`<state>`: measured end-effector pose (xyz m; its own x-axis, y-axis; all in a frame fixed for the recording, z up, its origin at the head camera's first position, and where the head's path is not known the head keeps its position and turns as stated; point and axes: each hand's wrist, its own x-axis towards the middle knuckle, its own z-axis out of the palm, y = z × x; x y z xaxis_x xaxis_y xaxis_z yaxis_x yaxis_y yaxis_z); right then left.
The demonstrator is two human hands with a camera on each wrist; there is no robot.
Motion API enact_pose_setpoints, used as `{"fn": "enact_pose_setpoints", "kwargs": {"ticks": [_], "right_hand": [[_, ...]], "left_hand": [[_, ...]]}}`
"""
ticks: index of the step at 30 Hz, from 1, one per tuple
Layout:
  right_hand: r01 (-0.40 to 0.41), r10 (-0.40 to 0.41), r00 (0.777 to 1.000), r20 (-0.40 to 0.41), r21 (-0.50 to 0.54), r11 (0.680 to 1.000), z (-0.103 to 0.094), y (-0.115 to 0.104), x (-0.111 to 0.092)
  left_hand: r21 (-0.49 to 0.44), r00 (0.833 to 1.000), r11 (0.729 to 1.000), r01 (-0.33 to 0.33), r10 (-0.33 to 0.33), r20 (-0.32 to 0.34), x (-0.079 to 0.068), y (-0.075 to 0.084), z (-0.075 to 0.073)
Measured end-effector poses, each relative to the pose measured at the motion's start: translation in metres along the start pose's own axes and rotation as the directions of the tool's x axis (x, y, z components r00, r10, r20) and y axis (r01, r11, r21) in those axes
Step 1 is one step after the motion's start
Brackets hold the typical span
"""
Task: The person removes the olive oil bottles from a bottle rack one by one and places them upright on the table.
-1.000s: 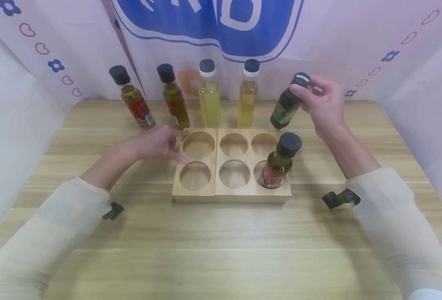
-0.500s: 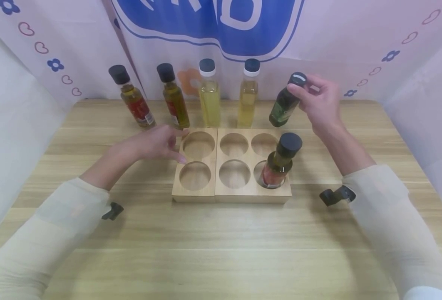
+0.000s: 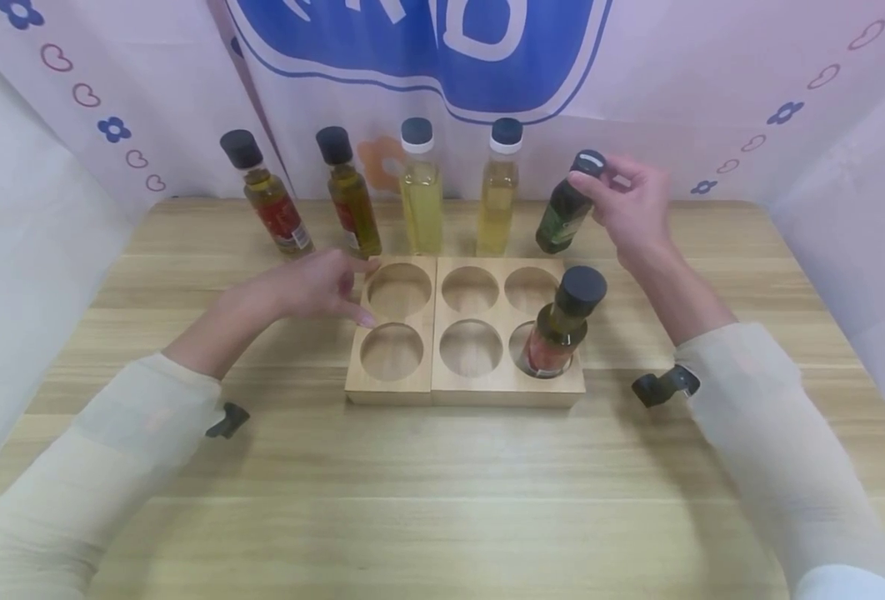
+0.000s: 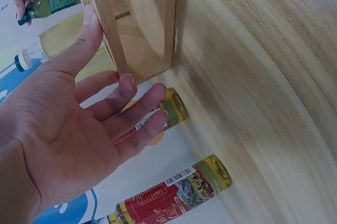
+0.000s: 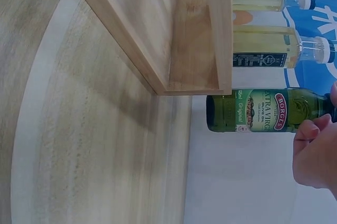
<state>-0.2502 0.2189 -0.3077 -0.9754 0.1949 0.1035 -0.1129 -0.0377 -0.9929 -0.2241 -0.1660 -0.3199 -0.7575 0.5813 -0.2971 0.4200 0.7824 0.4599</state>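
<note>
My right hand [image 3: 637,204] grips a dark green olive oil bottle [image 3: 562,212] by its cap and neck, behind the rack's right end. In the right wrist view, this olive oil bottle [image 5: 263,111] shows a green label, and its base hangs above the table. My left hand [image 3: 311,287] touches the left side of a wooden bottle rack [image 3: 432,333], thumb and forefinger on its top edge. In the left wrist view, the left hand [image 4: 73,113] has its other fingers loosely spread. A red-labelled bottle [image 3: 551,342] with a black cap stands in the rack's front right hole.
Along the table's back stand two red-labelled olive oil bottles [image 3: 277,212] and two pale oil bottles [image 3: 422,204] with white-ringed caps. Behind them hangs a printed white sheet [image 3: 675,83]. Bare wooden tabletop [image 3: 442,492] stretches in front of the rack.
My right hand has moved slightly left with the green olive oil bottle, towards the pale oil bottles. The left hand and the rack have stayed put.
</note>
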Motion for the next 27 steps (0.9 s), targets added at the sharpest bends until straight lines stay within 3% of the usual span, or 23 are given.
{"fn": "enact_pose_setpoints", "kwargs": {"ticks": [7, 19, 27], "right_hand": [[-0.019, 0.019, 1.0, 0.0, -0.029, 0.999, 0.004, 0.008, 0.005], [-0.057, 0.057, 0.998, -0.012, 0.008, 0.998, 0.006, 0.019, 0.01], [-0.044, 0.044, 0.999, -0.025, 0.003, 0.999, 0.008, 0.023, 0.012]], "left_hand": [[-0.004, 1.0, 1.0, 0.0, 0.0, 0.007, 0.0, 0.001, -0.001], [-0.006, 1.0, 1.0, -0.004, 0.004, 0.013, -0.001, 0.004, -0.002], [-0.006, 1.0, 1.0, 0.008, -0.008, 0.018, 0.0, 0.004, -0.002]]}}
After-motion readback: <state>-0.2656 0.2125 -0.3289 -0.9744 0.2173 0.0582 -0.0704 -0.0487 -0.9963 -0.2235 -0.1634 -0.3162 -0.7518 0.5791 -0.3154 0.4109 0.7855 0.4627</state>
